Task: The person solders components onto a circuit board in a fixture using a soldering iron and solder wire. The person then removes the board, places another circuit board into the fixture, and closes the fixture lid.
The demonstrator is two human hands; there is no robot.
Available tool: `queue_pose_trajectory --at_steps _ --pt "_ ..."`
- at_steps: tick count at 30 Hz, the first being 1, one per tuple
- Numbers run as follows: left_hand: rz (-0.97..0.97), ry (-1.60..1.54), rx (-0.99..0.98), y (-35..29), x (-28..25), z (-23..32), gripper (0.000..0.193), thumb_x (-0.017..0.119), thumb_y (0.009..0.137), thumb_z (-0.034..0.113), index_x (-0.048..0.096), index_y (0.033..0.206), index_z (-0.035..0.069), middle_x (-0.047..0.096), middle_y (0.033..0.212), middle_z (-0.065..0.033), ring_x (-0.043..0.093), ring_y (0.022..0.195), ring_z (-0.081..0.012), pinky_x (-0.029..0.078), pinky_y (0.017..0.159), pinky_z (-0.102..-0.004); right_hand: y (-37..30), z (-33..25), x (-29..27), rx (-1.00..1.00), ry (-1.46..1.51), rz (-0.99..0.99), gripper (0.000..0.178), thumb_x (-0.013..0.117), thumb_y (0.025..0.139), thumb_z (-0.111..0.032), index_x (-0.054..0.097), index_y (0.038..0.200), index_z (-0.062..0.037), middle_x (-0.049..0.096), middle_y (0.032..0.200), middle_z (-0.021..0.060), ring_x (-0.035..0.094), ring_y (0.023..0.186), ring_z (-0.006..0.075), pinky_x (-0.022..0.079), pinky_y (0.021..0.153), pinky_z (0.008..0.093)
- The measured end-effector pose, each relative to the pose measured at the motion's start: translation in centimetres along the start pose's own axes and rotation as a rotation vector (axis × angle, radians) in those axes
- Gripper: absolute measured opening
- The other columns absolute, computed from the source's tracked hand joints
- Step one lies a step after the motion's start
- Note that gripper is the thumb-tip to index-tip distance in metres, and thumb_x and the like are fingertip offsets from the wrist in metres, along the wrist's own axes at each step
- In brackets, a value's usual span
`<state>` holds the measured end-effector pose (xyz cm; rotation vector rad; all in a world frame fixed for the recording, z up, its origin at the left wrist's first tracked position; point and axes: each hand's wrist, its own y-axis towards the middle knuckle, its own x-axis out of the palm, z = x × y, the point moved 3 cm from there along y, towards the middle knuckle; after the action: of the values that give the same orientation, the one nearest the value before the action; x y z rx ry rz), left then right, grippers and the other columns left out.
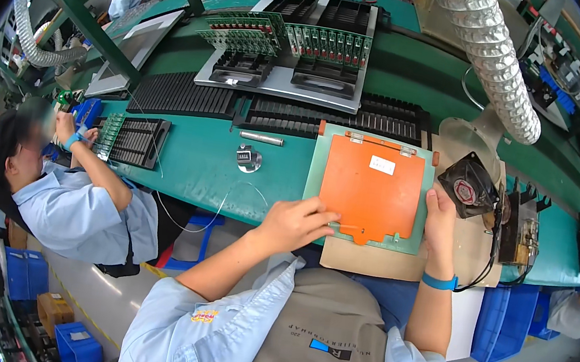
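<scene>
A flat fixture with an orange hinged lid on a pale green base plate lies tilted before me, a white label on its lid. My right hand grips the base plate's right edge, thumb on top. At the lower left corner is my left hand, fingers pressed together and their tips over the lid's edge. From those fingertips a thin pale rod runs toward the lid's lower tab; whether it is loose or part of the fixture I cannot tell. What lies under the lid is hidden.
Beside the fixture stand a black fan and a silver duct. Black slotted racks and upright green circuit boards line the back. A metal counter sits left of the fixture. A co-worker handles boards at the left.
</scene>
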<state>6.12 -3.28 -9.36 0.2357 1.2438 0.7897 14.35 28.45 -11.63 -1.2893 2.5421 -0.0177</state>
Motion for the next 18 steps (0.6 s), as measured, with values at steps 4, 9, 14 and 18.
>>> queue_pose_trajectory --at_steps 4,9,14,18 --pt "-0.015 -0.006 -0.068 0.0 0.1 -0.2 0.027 0.081 0.084 0.026 0.076 0.109 0.017 0.060 0.093 0.0033 0.060 0.063 -0.0142 0.047 0.055 -0.0275 -0.9 -1.6 0.3 -0.190 -0.337 0.092 0.029 0.058 0.101 -0.007 0.067 0.127 0.0023 0.068 0.097 0.0081 0.063 0.081 0.0182 0.052 0.073 0.0289" --pt "-0.079 -0.034 -0.075 -0.1 -0.3 -0.4 0.027 0.082 0.083 0.026 0.075 0.107 0.016 0.060 0.097 0.0033 0.060 0.064 -0.0147 0.048 0.056 -0.0281 -4.3 -4.0 0.9 -0.484 -0.585 0.241 0.026 0.063 0.095 -0.002 0.070 0.120 0.0000 0.063 0.090 0.0066 0.059 0.078 0.0193 0.051 0.072 0.0300" --pt "-0.157 -0.016 -0.042 1.0 -0.8 -1.0 0.023 0.078 0.087 0.026 0.069 0.104 0.015 0.058 0.098 0.0011 0.063 0.066 -0.0170 0.050 0.057 -0.0304 -8.4 -3.8 1.9 -0.409 -0.429 0.061 0.023 0.071 0.088 0.001 0.070 0.110 -0.0025 0.061 0.090 0.0058 0.057 0.078 0.0197 0.051 0.072 0.0319" --pt "-0.210 0.042 0.002 1.4 -0.5 -0.8 0.021 0.077 0.088 0.026 0.066 0.099 0.014 0.057 0.098 0.0001 0.063 0.067 -0.0176 0.050 0.057 -0.0309 -10.7 -3.3 2.7 -0.497 -0.554 0.025 0.021 0.076 0.084 -0.001 0.068 0.104 -0.0032 0.060 0.089 0.0060 0.057 0.074 0.0204 0.050 0.071 0.0324"
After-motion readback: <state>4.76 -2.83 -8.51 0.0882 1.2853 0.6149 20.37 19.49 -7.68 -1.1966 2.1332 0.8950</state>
